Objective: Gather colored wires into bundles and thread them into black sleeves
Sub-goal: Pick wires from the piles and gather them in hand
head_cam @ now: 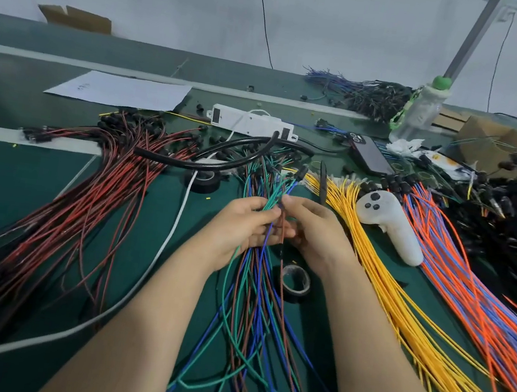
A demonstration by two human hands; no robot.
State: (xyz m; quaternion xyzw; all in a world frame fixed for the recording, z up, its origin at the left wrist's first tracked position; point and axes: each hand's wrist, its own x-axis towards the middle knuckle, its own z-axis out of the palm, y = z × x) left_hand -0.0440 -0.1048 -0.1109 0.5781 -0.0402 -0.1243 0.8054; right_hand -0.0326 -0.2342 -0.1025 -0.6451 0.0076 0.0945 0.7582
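Left hand [240,224] and right hand [316,233] pinch mixed wires [252,297] between red wires [85,206] and yellow wires [372,266].

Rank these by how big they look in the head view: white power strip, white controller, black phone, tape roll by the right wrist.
1. white power strip and white controller: look alike; controller is nearer, so unranked.
2. black phone
3. tape roll

Bare mat [194,227] opens at the left hand's [240,226] nine o'clock; a white cable [180,212] bounds it. Tape roll [296,281] blocks five, black sleeves [222,162] twelve.
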